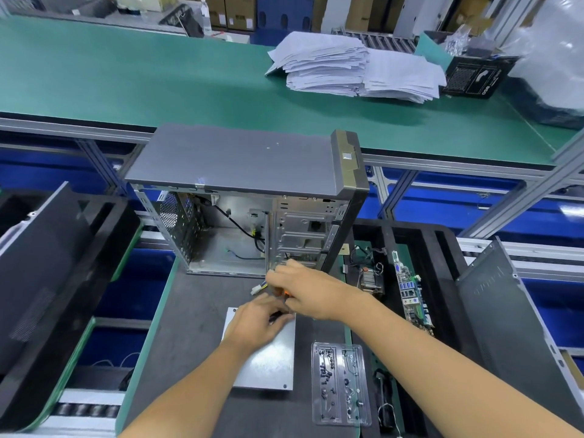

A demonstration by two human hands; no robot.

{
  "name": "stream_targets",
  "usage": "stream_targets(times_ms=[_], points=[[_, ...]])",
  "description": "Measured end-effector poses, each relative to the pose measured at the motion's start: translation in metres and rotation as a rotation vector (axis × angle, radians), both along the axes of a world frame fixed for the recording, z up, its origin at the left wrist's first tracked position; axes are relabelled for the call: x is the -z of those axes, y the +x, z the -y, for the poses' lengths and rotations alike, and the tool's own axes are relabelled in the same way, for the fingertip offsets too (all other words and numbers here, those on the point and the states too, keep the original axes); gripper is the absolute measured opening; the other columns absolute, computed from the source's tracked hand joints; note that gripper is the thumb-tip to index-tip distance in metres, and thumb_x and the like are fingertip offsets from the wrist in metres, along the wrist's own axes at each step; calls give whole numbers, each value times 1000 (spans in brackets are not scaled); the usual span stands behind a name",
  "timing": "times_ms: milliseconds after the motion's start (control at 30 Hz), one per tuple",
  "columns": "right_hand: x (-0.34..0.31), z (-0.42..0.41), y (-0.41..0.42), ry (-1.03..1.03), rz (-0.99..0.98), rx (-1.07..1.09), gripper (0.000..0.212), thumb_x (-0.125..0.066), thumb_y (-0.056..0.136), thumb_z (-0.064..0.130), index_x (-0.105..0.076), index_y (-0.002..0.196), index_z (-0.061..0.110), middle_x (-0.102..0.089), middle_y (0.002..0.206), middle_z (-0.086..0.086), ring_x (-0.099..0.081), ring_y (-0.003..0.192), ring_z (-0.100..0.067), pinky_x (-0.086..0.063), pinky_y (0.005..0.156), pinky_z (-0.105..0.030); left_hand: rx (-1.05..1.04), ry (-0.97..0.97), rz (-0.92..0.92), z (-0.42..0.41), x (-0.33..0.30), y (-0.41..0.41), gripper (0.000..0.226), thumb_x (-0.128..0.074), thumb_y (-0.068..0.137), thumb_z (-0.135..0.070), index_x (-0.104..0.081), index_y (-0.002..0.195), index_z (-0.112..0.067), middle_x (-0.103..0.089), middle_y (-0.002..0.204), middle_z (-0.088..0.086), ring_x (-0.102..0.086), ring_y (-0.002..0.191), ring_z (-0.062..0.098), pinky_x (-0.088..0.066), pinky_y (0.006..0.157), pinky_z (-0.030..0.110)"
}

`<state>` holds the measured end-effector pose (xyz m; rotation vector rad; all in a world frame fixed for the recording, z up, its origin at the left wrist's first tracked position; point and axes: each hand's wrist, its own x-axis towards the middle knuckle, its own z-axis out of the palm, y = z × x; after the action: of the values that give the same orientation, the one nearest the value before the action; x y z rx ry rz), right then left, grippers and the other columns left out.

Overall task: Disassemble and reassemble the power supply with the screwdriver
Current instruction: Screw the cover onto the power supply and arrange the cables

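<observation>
The silver power supply [268,361] lies flat on the dark mat in front of me. My left hand [256,324] rests on its far end, fingers closed around its dark cables. My right hand [303,290] is just beyond, gripping the cable bundle; a white connector [256,289] sticks out to the left and a bit of orange shows under the fingers. The open computer case [240,200] stands upright behind the hands, its side panel off. No screwdriver can be made out.
A clear plastic tray [339,384] with several screws lies right of the power supply. A motherboard [410,295] and small parts sit in the black foam on the right. Paper stacks [354,67] lie on the green bench behind. A black foam holder [47,279] stands at left.
</observation>
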<state>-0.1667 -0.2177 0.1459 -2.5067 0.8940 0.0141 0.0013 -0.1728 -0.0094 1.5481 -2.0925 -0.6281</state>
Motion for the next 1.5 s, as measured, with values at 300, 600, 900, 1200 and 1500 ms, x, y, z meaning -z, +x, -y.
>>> stream_targets(times_ms=[300, 600, 900, 1200, 1500], points=[[4, 4, -1, -120, -88, 103, 21, -56, 81, 20, -40, 94, 25, -41, 93, 4, -47, 73, -23, -30, 56, -35, -5, 23, -23, 0, 0, 0, 23, -63, 88, -61, -62, 93, -38, -57, 80, -26, -54, 85, -1, -45, 66, 22], [9, 8, 0, -210, -80, 61, 23, -59, 82, 23, -42, 97, 23, -43, 91, 7, -47, 91, -20, -37, 62, -37, 30, 39, -5, 1, 3, 1, 29, -58, 89, -65, -65, 98, -38, -63, 92, -19, -56, 94, 0, -49, 72, 28], [12, 6, -10, 83, 70, 170, 33, -52, 71, 14, -34, 92, 33, -42, 92, 13, -41, 87, -14, -34, 59, -34, 16, -6, -3, 0, 3, 1, 21, -62, 90, -59, -59, 90, -38, -43, 75, -36, -53, 87, 0, -40, 63, 21], [15, 4, -9, -20, 35, 261, 21, -53, 74, 30, -35, 85, 29, -44, 83, 6, -48, 74, -22, -45, 61, -40, 16, -44, 31, 1, 1, -1, 16, -66, 91, -53, -64, 91, -37, -39, 69, -33, -49, 84, 0, -34, 61, 18], [20, -10, -5, 294, 267, 350, 23, -43, 76, 22, -40, 94, 36, -50, 94, 4, -45, 94, -16, -49, 75, -47, 56, -47, 16, 1, 0, 0, 20, -53, 94, -55, -57, 93, -36, -55, 80, -20, -52, 85, 2, -38, 59, 22]])
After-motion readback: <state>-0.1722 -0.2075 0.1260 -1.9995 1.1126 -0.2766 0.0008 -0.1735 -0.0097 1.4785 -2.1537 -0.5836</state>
